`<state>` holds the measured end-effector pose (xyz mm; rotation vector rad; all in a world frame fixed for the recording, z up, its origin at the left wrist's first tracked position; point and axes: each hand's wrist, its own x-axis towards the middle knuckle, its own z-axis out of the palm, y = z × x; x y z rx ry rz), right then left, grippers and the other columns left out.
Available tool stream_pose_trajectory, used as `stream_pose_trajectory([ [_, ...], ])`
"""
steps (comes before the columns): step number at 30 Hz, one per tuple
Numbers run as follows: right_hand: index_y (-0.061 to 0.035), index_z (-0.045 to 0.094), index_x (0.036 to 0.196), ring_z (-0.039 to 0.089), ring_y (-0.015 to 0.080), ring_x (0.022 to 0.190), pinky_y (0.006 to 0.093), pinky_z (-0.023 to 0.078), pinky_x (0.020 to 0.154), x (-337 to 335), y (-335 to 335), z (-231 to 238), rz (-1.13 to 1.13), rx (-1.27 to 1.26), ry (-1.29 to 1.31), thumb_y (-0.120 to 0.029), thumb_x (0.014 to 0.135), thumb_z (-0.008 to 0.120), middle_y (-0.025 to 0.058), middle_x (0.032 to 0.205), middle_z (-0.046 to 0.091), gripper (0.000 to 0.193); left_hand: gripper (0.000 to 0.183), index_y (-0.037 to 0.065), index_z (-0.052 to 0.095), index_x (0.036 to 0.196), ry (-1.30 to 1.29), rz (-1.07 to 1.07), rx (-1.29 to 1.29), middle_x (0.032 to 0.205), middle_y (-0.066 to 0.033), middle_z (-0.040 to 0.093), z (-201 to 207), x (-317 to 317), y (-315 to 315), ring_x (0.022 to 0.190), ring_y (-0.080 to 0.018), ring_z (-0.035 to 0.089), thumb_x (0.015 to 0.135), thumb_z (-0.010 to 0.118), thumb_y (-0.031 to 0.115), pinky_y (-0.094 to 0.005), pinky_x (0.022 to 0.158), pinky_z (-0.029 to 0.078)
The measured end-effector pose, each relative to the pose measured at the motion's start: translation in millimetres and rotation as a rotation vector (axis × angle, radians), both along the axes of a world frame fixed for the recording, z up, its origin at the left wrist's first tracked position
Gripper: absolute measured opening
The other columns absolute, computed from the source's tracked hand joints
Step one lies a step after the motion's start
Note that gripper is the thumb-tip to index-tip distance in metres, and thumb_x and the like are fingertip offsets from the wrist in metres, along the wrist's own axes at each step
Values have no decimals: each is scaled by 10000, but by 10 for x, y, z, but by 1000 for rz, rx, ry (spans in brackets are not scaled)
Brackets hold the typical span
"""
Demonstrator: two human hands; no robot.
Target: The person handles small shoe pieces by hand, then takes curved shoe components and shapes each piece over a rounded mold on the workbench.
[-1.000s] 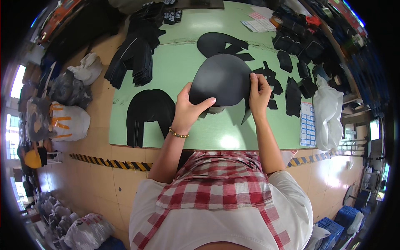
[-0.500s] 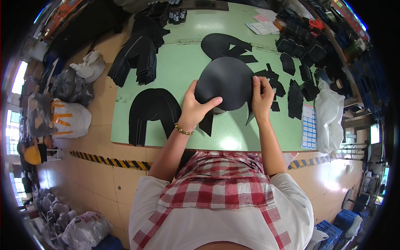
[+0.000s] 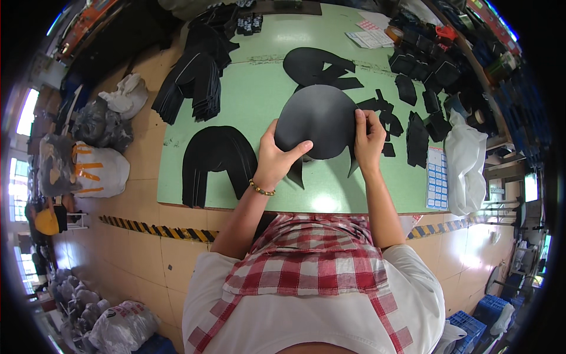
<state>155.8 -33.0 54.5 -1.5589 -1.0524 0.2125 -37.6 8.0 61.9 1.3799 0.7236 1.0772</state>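
Between both hands I hold up a black sheet piece (image 3: pixel 318 121) with a broad rounded top and two narrow legs hanging below. My left hand (image 3: pixel 279 154) grips its left edge, thumb lying across the front. At the right edge, my right hand (image 3: pixel 369 137) pinches it between thumb and bent fingers. The piece is above the green table (image 3: pixel 277 192). Beyond it lies another black rounded piece (image 3: pixel 303 66) with cut-out openings. Left of my left hand rests a small stack of black U-shaped pieces (image 3: pixel 218 144).
Thicker stacks of black U-shaped pieces (image 3: pixel 187 82) line the table's left side. Small black offcuts (image 3: pixel 383 112) and black pieces (image 3: pixel 417 138) lie to the right, near a blue-and-white card (image 3: pixel 437 180) and a white plastic bag (image 3: pixel 466 171). Papers (image 3: pixel 370 39) lie at the back.
The held black piece has tilted and dropped slightly toward me, and its left leg has swung. Both hands keep their grip with only a small shift.
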Motion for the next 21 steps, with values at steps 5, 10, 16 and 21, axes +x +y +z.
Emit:
stream_pose_trajectory([
  [5, 19, 578, 831, 381, 60, 592, 229, 314, 526, 4, 51, -22, 30, -11, 22, -234, 943, 542, -6, 617, 475, 280, 428, -46, 525, 1081, -16, 47, 7, 1009, -117, 629, -44, -3, -9, 935, -158, 602, 727, 745, 55, -292, 837, 484],
  [10, 27, 581, 835, 384, 60, 587, 230, 313, 520, 21, 166, -22, 41, -49, 37, -248, 944, 537, -1, 613, 481, 299, 380, -52, 525, 1105, 50, 60, 13, 1025, -103, 629, -15, -76, 45, 951, -145, 589, 795, 695, 87, -293, 843, 471],
  [16, 29, 594, 839, 386, 59, 575, 231, 320, 517, 18, 239, -1, 48, -14, -24, -272, 945, 535, 2, 609, 502, 324, 295, -62, 519, 1166, -175, -191, -267, 1051, -106, 628, 63, -221, 145, 903, -147, 612, 961, 480, 146, -296, 798, 521],
  [21, 33, 588, 834, 385, 59, 580, 232, 317, 520, 23, 265, -45, 68, 1, 16, -284, 949, 528, 0, 605, 493, 343, 292, -57, 516, 1166, -203, -210, -325, 1051, -115, 623, 125, -252, 147, 886, -171, 630, 972, 447, 151, -315, 773, 545],
])
